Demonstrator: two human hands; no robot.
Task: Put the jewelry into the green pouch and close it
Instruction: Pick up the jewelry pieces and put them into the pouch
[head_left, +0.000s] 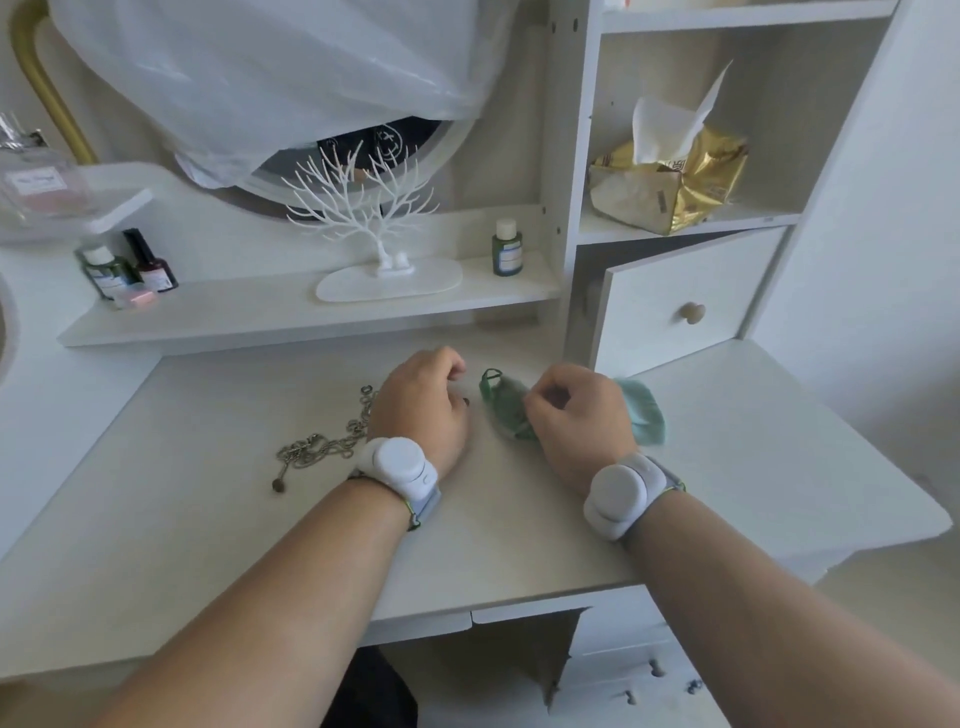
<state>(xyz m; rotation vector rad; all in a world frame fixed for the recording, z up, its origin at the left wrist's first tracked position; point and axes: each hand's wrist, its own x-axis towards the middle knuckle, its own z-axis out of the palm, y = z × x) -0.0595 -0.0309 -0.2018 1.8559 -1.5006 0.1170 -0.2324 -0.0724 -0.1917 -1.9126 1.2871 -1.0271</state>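
A dark green mesh pouch (501, 402) lies on the white desk (260, 519), its drawstring loop pointing away from me. My right hand (576, 415) pinches the pouch's near right edge with curled fingers. My left hand (421, 405) rests just left of the pouch with its fingers curled; whether it holds anything is hidden. A silver chain necklace (322, 447) with rings and a small brown bead trails on the desk to the left of that hand. A pale teal pouch (644, 410) lies behind my right hand.
A white tree-shaped jewelry stand (384, 244) and small bottles (506, 249) stand on the low shelf behind. A cabinet door (685, 306) hangs ajar at the right, close to the pouches. A gold tissue pack (670, 187) sits in the cubby above.
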